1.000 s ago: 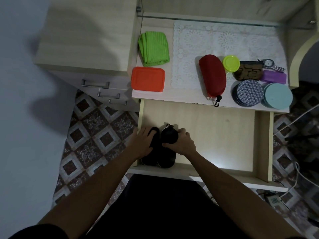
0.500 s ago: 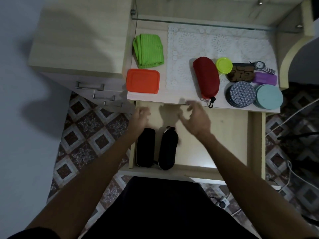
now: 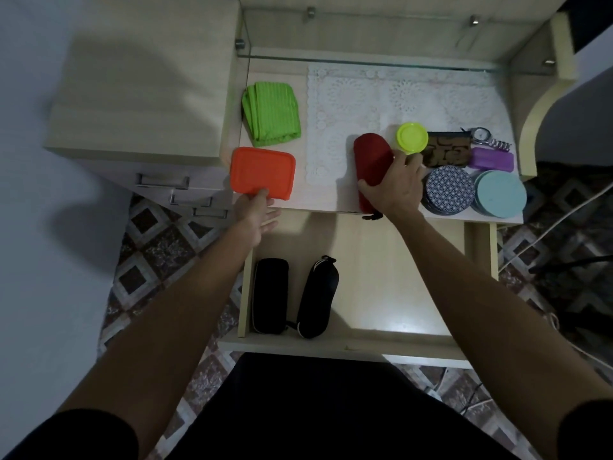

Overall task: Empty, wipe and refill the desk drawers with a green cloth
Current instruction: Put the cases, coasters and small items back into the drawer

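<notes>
green cloth (image 3: 271, 118) lies beyond left hand (image 3: 255, 212) gripping orange lid (image 3: 262, 173).

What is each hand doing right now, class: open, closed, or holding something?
Left hand: pinches the near edge of the flat orange plastic lid.
Right hand: grips the long red fabric case.

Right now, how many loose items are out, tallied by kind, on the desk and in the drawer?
Zip cases: 3, black and black in the drawer, red on the desk
Lidded boxes: 3, orange, yellow-green, purple
Round discs: 2, patterned, teal
Green cloth: 1
Watch: 1
Patterned pouch: 1
Total: 11
</notes>
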